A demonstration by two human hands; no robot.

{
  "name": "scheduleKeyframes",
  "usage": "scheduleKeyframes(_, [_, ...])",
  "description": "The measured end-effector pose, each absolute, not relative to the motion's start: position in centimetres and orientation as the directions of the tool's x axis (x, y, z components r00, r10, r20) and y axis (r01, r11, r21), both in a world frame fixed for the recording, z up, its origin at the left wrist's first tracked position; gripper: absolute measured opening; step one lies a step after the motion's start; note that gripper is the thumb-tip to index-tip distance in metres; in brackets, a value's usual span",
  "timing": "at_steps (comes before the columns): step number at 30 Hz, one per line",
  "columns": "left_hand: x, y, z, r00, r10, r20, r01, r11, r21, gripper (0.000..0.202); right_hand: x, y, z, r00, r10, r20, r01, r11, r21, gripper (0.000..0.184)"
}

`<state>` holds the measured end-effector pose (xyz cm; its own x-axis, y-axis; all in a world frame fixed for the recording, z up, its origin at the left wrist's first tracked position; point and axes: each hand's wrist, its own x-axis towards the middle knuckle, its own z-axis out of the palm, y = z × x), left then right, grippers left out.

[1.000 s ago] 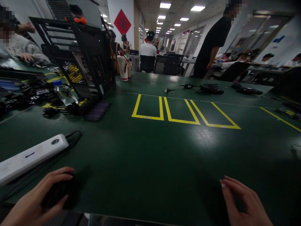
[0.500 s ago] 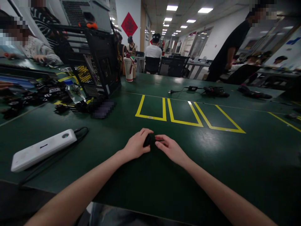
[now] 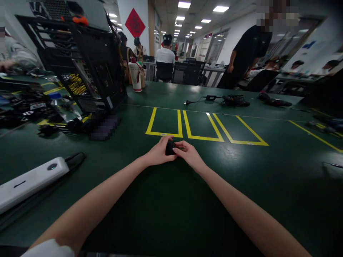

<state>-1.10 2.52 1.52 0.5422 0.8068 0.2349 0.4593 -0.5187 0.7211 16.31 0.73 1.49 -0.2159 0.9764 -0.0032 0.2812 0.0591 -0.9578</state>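
Observation:
My left hand [image 3: 158, 152] is closed around a small black object [image 3: 169, 147] over the green tabletop, thumb below it and fingers above. Its outline looks rounded, but its kind is hard to tell because my fingers cover much of it. From the right side, my right hand [image 3: 189, 155] has its thumb and fingertips closed on the same object. Just beyond both hands lie yellow tape outlines [image 3: 203, 137] on the green table [image 3: 150, 200].
At the left lies a white elongated device [image 3: 33, 180] with a black cable. Behind it stand a black computer case [image 3: 104, 67] and a paper cup [image 3: 135, 76]. A coiled power cord [image 3: 235, 101] lies toward the back. A person in black [image 3: 246, 46] stands beyond the table.
My right hand has closed in on the black object and now touches it. Both hands sit slightly higher in the picture. The view has swung a little to the right.

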Motion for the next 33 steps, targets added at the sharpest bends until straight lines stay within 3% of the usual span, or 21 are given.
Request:
scheduleKeyframes(5, [-3.1, 3.1, 0.9, 0.6, 0.797, 0.071, 0.369, -0.355, 0.859, 0.063, 16.1, 0.0, 1.7, -0.217, 0.976, 0.021, 0.309, 0.089, -0.947, 0.024])
scheduleKeyframes(9, [-3.3, 3.4, 1.0, 0.553, 0.827, 0.1, 0.455, -0.4, 0.795, 0.054, 16.1, -0.4, 1.9, -0.207, 0.978, 0.017, 0.304, 0.081, -0.949, 0.024])
scheduleKeyframes(14, [-3.2, 3.6, 1.3, 0.576, 0.807, 0.128, 0.567, -0.507, 0.65, 0.059, 16.1, -0.4, 1.9, -0.215, 0.976, 0.025, 0.29, 0.088, -0.953, 0.024])
scheduleKeyframes(18, [-3.1, 3.5, 1.5, 0.576, 0.812, 0.093, 0.575, -0.483, 0.66, 0.062, 16.1, -0.3, 1.8, -0.216, 0.976, 0.036, 0.285, 0.099, -0.954, 0.025])
scheduleKeyframes(26, [-2.5, 3.7, 1.5, 0.675, 0.723, 0.145, 0.359, -0.494, 0.792, 0.068, 16.3, 0.0, 0.5, -0.245, 0.968, 0.059, 0.228, 0.117, -0.967, 0.028])
scheduleKeyframes(33, [-1.9, 2.6, 1.4, 0.62, 0.755, 0.214, 0.474, -0.577, 0.665, 0.065, 16.2, -0.2, 0.1, -0.264, 0.958, 0.11, 0.187, 0.163, -0.969, 0.032])
